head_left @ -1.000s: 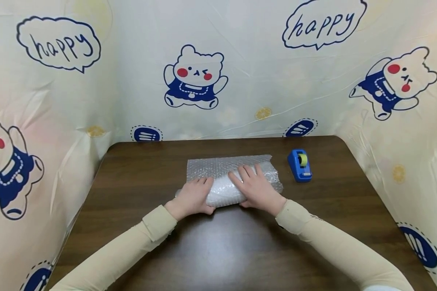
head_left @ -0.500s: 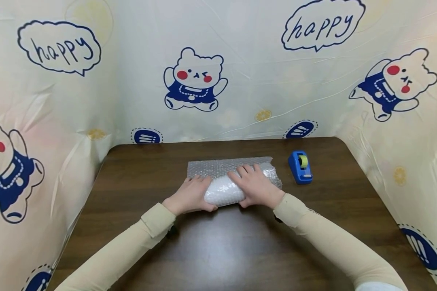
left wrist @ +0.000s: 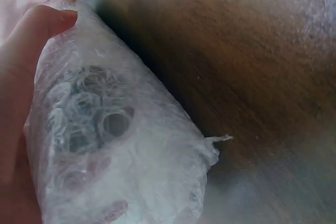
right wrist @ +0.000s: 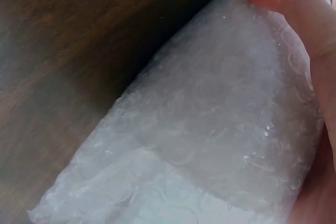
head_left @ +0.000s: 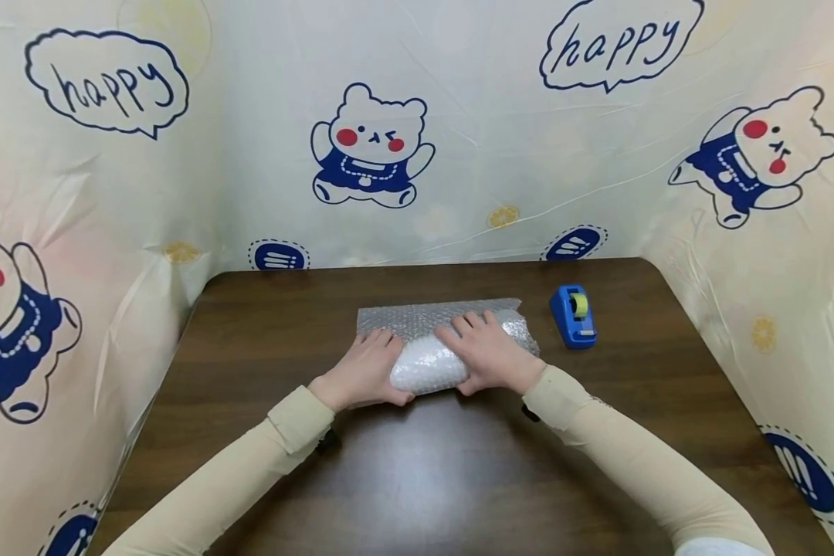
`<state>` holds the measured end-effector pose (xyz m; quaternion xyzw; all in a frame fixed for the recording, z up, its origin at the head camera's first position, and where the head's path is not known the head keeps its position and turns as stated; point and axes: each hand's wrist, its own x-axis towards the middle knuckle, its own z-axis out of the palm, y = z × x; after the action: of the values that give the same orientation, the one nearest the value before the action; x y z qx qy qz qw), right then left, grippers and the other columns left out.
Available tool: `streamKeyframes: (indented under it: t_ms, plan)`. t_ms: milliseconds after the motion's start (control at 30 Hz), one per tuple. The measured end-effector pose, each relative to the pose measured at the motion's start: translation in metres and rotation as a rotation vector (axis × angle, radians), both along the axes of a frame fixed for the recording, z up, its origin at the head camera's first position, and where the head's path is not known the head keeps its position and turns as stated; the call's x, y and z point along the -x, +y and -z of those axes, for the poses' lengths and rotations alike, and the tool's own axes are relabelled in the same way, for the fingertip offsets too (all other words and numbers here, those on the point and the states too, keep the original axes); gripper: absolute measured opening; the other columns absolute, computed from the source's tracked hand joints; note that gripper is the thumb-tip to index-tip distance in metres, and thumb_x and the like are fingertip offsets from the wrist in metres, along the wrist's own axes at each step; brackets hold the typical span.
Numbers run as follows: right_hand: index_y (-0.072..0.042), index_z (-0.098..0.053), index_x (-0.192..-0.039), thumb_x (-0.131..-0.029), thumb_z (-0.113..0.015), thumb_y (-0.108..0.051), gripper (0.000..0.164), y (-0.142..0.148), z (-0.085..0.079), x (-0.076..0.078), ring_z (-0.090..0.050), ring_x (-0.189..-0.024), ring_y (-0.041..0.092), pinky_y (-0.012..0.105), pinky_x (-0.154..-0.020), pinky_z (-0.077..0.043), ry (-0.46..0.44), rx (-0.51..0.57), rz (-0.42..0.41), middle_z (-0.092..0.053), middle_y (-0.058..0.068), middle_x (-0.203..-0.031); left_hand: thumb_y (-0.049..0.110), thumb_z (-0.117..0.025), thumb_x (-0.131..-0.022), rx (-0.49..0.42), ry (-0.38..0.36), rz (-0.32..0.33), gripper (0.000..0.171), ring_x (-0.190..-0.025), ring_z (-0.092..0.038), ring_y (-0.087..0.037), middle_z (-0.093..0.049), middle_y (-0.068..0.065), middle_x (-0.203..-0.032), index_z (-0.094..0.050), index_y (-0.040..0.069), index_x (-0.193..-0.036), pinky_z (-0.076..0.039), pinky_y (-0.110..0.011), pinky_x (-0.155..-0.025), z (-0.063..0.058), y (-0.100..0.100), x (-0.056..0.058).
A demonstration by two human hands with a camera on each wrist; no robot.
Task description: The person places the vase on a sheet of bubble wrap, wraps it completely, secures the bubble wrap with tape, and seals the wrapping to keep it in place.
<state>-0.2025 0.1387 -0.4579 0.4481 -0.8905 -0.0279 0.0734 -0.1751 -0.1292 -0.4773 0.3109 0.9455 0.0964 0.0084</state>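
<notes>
A bundle rolled in clear bubble wrap [head_left: 427,367] lies crosswise on the table, with something pale showing through it. Beyond the roll, a flat strip of the same sheet [head_left: 417,315] stretches toward the table's back. My left hand [head_left: 367,369] grips the roll's left part, thumb on the near side and fingers over the top. Farther right, my right hand [head_left: 493,355] holds it the same way. In the left wrist view, dark round shapes show through the wrap's end [left wrist: 105,108]. The right wrist view has the loose wrap's edge [right wrist: 89,182] sticking out past the pale core.
A blue tape dispenser [head_left: 573,318] with a yellowish roll stands right of the bubble wrap. The brown wooden table [head_left: 417,479] ends at a printed cloth backdrop [head_left: 459,170], which also rises along both sides.
The bundle has rolled slightly away from me, and the flat strip behind it has become shorter. My left hand has shifted a little on the roll; over the last half second both hands stay nearly still.
</notes>
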Motion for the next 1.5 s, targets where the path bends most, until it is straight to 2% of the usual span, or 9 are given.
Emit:
streamKeyframes:
  t_ms: [400, 633, 767, 933, 1067, 1200, 1267, 1400, 1500]
  plan:
    - [-0.011, -0.054, -0.14, -0.066, -0.088, -0.058, 0.094, 0.0, -0.007, 0.004, -0.062, -0.108, 0.034, 0.056, -0.088, -0.052, -0.088, -0.005, -0.044, -0.065, 0.014, -0.121, 0.058, -0.087, -0.068, -0.091, -0.07, 0.006, 0.076, -0.082, -0.059, -0.019, -0.062, 0.0, -0.092, -0.057, 0.007, -0.115, -0.052, -0.042, -0.075, -0.002, -0.001, 0.0]
    - [-0.01, -0.052, -0.141, -0.064, -0.085, -0.06, 0.098, -0.002, -0.002, 0.013, -0.057, -0.126, 0.04, 0.061, -0.105, -0.044, -0.069, -0.004, -0.055, -0.061, 0.018, -0.136, 0.057, -0.086, -0.07, -0.077, -0.071, -0.006, 0.074, -0.088, -0.069, -0.025, -0.069, -0.003, -0.092, -0.06, 0.008, -0.119, -0.045, -0.067, -0.102, -0.004, -0.004, 0.001]
    - [-0.009, -0.055, -0.138, -0.067, -0.083, -0.063, 0.094, -0.004, -0.004, 0.007, -0.048, -0.137, 0.042, 0.068, -0.116, -0.029, 0.007, -0.037, -0.048, -0.057, 0.02, -0.138, 0.056, -0.085, -0.072, -0.082, -0.083, -0.003, 0.072, -0.089, -0.07, -0.025, -0.071, -0.003, -0.093, -0.061, 0.008, -0.119, -0.042, -0.071, -0.103, -0.003, -0.005, 0.002]
    - [-0.005, -0.058, -0.133, -0.067, -0.084, -0.064, 0.093, -0.011, -0.009, 0.002, -0.049, -0.137, 0.042, 0.066, -0.116, -0.032, 0.049, -0.096, -0.053, -0.059, 0.019, -0.135, 0.056, -0.084, -0.074, -0.08, -0.088, 0.001, 0.071, -0.091, -0.07, -0.024, -0.073, -0.004, -0.097, -0.062, 0.008, -0.121, -0.043, -0.07, -0.103, -0.002, -0.007, 0.001]
    - [-0.007, -0.054, -0.127, -0.062, -0.086, -0.066, 0.093, -0.012, -0.007, 0.007, -0.058, -0.129, 0.038, 0.06, -0.105, -0.046, -0.004, -0.112, -0.028, -0.062, 0.016, -0.132, 0.06, -0.084, -0.074, -0.119, -0.125, -0.002, 0.073, -0.084, -0.068, -0.02, -0.072, -0.002, -0.096, -0.061, 0.01, -0.123, -0.053, -0.057, -0.093, 0.0, -0.007, 0.0]
    - [-0.009, -0.053, -0.124, -0.062, -0.084, -0.065, 0.09, -0.009, -0.003, 0.009, -0.067, -0.103, 0.032, 0.052, -0.084, -0.055, -0.025, -0.099, -0.037, -0.065, 0.009, -0.113, 0.068, -0.081, -0.076, -0.176, -0.255, -0.043, 0.079, -0.073, -0.061, -0.011, -0.068, 0.003, -0.094, -0.057, 0.015, -0.129, -0.053, -0.035, -0.069, 0.001, -0.009, -0.001]
    - [-0.009, -0.053, -0.126, -0.063, -0.083, -0.065, 0.09, -0.008, -0.003, 0.009, -0.067, -0.099, 0.031, 0.052, -0.081, -0.055, -0.016, -0.095, -0.056, -0.065, 0.009, -0.111, 0.071, -0.076, -0.08, -0.192, -0.313, -0.071, 0.078, -0.068, -0.059, -0.009, -0.066, 0.004, -0.091, -0.056, 0.016, -0.131, -0.051, -0.032, -0.065, -0.001, -0.01, 0.0]
    - [-0.011, -0.052, -0.134, -0.064, -0.083, -0.067, 0.095, -0.008, -0.005, 0.008, -0.065, -0.101, 0.033, 0.053, -0.083, -0.055, -0.001, -0.102, -0.062, -0.064, 0.011, -0.113, 0.074, -0.063, -0.089, -0.155, -0.35, -0.151, 0.074, -0.066, -0.063, -0.015, -0.068, -0.001, -0.084, -0.057, 0.016, -0.134, -0.055, -0.043, -0.081, -0.005, -0.012, 0.004]
    - [-0.013, -0.052, -0.137, -0.064, -0.083, -0.068, 0.097, -0.007, -0.008, 0.006, -0.065, -0.099, 0.033, 0.054, -0.083, -0.054, -0.006, -0.106, -0.052, -0.064, 0.011, -0.113, 0.076, -0.053, -0.094, -0.109, -0.357, -0.204, 0.082, -0.084, -0.073, -0.027, -0.074, -0.013, -0.101, -0.054, 0.009, -0.143, -0.046, -0.061, -0.103, -0.006, -0.013, 0.006]
